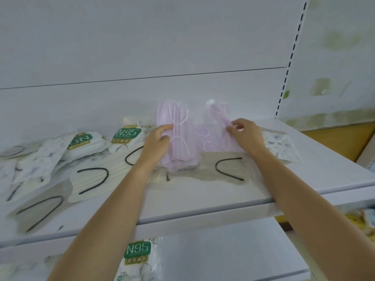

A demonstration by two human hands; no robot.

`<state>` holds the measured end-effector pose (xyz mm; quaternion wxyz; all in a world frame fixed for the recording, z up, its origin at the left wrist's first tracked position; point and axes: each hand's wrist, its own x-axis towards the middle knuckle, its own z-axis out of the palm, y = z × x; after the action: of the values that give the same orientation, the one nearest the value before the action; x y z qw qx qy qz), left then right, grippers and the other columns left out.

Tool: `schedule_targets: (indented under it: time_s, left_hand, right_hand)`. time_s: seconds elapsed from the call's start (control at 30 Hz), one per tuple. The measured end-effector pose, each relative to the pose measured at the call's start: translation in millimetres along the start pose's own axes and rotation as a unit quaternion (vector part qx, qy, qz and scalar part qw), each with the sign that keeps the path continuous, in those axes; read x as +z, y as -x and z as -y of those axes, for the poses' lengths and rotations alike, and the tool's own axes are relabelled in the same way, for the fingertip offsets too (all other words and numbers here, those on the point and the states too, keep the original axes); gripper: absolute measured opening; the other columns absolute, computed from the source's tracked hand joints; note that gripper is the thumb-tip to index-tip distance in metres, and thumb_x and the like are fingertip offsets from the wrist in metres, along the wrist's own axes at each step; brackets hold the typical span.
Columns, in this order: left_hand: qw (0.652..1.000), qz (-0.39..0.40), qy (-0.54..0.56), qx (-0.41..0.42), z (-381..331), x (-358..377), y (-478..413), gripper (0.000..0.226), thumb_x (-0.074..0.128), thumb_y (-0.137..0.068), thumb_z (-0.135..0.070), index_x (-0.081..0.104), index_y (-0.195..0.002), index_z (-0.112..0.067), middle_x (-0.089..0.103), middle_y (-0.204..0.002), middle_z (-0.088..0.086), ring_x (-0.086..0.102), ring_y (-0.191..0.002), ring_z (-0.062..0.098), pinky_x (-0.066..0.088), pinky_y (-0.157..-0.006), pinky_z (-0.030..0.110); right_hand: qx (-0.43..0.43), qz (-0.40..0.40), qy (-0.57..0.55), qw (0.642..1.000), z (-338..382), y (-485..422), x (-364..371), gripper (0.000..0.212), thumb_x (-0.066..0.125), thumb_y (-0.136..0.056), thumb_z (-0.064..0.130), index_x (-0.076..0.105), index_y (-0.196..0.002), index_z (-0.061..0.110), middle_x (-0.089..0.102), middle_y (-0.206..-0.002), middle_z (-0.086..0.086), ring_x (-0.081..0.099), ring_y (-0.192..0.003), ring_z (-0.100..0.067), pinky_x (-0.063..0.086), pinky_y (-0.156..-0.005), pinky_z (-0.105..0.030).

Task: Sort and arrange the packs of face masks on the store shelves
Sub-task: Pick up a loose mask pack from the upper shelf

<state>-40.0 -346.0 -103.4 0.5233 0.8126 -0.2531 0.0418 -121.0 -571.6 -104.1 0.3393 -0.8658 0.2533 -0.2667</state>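
Left of the left hand (160, 136), on the upper shelf (203, 201), lies a loose heap. White packs with black ear loops (91, 179) are nearest the front edge, and green-labelled N95 packs (126, 134) sit behind them toward the back panel (142, 57). The left hand curls its fingers round the left edge of a lilac pack (179, 126). That pack stands on end, its long axis running up along the back panel and its foot down at the shelf. Just to the right a second lilac pack (215, 126) leans on the same panel, slightly tilted; whether the two touch is hard to tell. The right hand (246, 132) pinches its right edge between thumb and fingertips. Each hand is at its own pack with both packs between them, so squaring them up side by side looks like the step in hand. Below the right hand a beige pack with a black loop (205, 173) lies flat. Further right of that hand sits a printed pack (279, 142). Under the forearms, the lower shelf (223, 250) holds another N95 pack (138, 252).
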Motion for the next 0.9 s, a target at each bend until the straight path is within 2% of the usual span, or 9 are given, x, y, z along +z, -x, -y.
schedule_targets:
  time_s: [0.17, 0.27, 0.33, 0.4, 0.47, 0.53, 0.67, 0.83, 0.9]
  left_hand:
    - [0.997, 0.025, 0.068, 0.026, -11, 3, 9, 0.032, 0.045, -0.098, -0.025, 0.056, -0.128, -0.019, 0.054, -0.123, -0.015, 0.046, -0.12, -0.001, 0.031, -0.097, 0.014]
    - [0.995, 0.081, 0.04, 0.036, -15, 9, 12, 0.023, 0.034, -0.101, -0.036, 0.054, -0.111, -0.029, 0.051, -0.096, -0.025, 0.045, -0.088, -0.017, 0.031, -0.079, 0.001]
    - [0.996, 0.086, 0.024, 0.024, -14, 12, 10, 0.022, 0.03, -0.101, -0.041, 0.044, -0.097, -0.024, 0.039, -0.081, -0.019, 0.037, -0.07, -0.014, 0.032, -0.068, 0.007]
    - [0.996, 0.087, 0.025, 0.01, -13, 12, 9, 0.026, 0.029, -0.101, -0.043, 0.046, -0.099, -0.023, 0.043, -0.089, -0.015, 0.038, -0.076, -0.012, 0.031, -0.07, 0.012]
    - [0.995, 0.094, 0.036, -0.003, -11, 12, 8, 0.042, 0.028, -0.1, -0.045, 0.056, -0.121, -0.021, 0.053, -0.115, -0.009, 0.047, -0.108, -0.004, 0.029, -0.09, 0.018]
    - [0.994, 0.102, 0.036, -0.023, -12, 10, 9, 0.055, 0.028, -0.099, -0.048, 0.047, -0.139, -0.014, 0.045, -0.141, -0.006, 0.036, -0.133, 0.008, 0.023, -0.104, 0.021]
    - [0.992, 0.105, 0.058, -0.033, -21, 9, 12, 0.057, 0.029, -0.099, -0.049, 0.048, -0.138, -0.013, 0.047, -0.143, -0.001, 0.04, -0.133, 0.013, 0.025, -0.115, 0.036]
    - [0.985, 0.111, 0.122, -0.048, -19, 9, 11, 0.055, 0.038, -0.092, -0.058, 0.062, -0.122, -0.018, 0.061, -0.125, -0.004, 0.054, -0.118, 0.011, 0.037, -0.106, 0.033]
    - [0.986, 0.103, 0.118, -0.054, -16, 11, 9, 0.025, 0.048, -0.094, -0.04, 0.068, -0.094, -0.025, 0.066, -0.102, -0.008, 0.059, -0.1, 0.01, 0.042, -0.094, 0.03]
  right_hand:
    - [-0.009, 0.033, -0.241, 0.97, 24, 16, -2, 0.02, 0.059, -0.09, 0.036, 0.065, -0.097, 0.018, 0.06, -0.079, 0.009, 0.053, -0.068, -0.006, 0.041, -0.057, -0.008]
    - [-0.05, 0.143, -0.227, 0.962, 32, 27, 3, 0.031, 0.051, -0.095, 0.025, 0.05, -0.064, 0.023, 0.045, -0.056, 0.014, 0.04, -0.051, -0.001, 0.034, -0.05, -0.013]
    - [-0.055, 0.149, -0.21, 0.965, 30, 24, 8, 0.034, 0.047, -0.095, 0.016, 0.041, -0.061, 0.015, 0.039, -0.061, 0.004, 0.034, -0.055, -0.009, 0.027, -0.054, -0.023]
    - [-0.044, 0.087, -0.22, 0.971, 28, 17, 9, 0.019, 0.047, -0.091, 0.011, 0.055, -0.075, 0.004, 0.043, -0.069, -0.003, 0.038, -0.06, -0.012, 0.03, -0.054, -0.023]
    - [-0.018, 0.003, -0.276, 0.961, 25, 12, 2, 0.013, 0.049, -0.087, 0.01, 0.056, -0.079, 0.003, 0.04, -0.067, -0.004, 0.034, -0.057, -0.011, 0.028, -0.052, -0.023]
    - [0.02, -0.049, -0.38, 0.923, 23, 7, -9, 0.021, 0.05, -0.086, 0.009, 0.048, -0.066, 0.01, 0.036, -0.061, 0.001, 0.032, -0.054, -0.009, 0.027, -0.053, -0.021]
    - [0.077, -0.007, -0.544, 0.835, 25, 7, -18, 0.016, 0.055, -0.091, 0.011, 0.06, -0.076, 0.015, 0.051, -0.072, 0.003, 0.05, -0.061, -0.007, 0.044, -0.056, -0.016]
    - [-0.101, 0.154, -0.243, 0.952, 29, 24, 6, 0.021, 0.06, -0.09, 0.022, 0.06, -0.111, 0.015, 0.058, -0.087, 0.011, 0.056, -0.07, 0.0, 0.049, -0.076, -0.022]
    - [-0.129, 0.213, -0.16, 0.955, 26, 26, 13, 0.038, 0.057, -0.092, 0.031, 0.06, -0.102, -0.005, 0.047, -0.083, -0.001, 0.047, -0.069, -0.01, 0.042, -0.071, -0.02]
